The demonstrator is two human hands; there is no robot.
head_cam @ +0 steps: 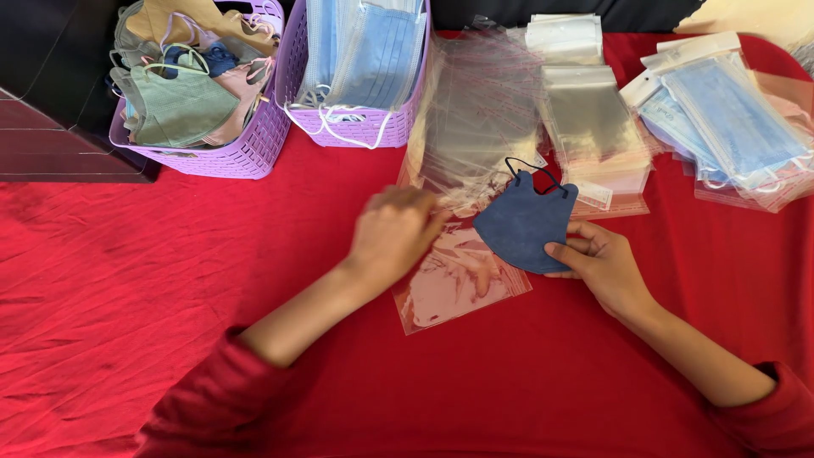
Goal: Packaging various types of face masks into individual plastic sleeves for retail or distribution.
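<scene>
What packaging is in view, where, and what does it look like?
Clear bag: flat on the red cloth under the left hand, rectangular.
Pile of empty clear bags: top centre, see-through.
Second pile of bags: right of it, white strips on top.
Bagged masks: top right, light blue in clear bags.

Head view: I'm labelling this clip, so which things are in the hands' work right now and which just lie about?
In hand:
- dark blue mask, held by the right hand
- clear bag, flat on the cloth, left hand at its top edge

Lying about:
- two purple baskets of masks
- pile of empty clear bags
- bagged light-blue masks
- red cloth
</scene>
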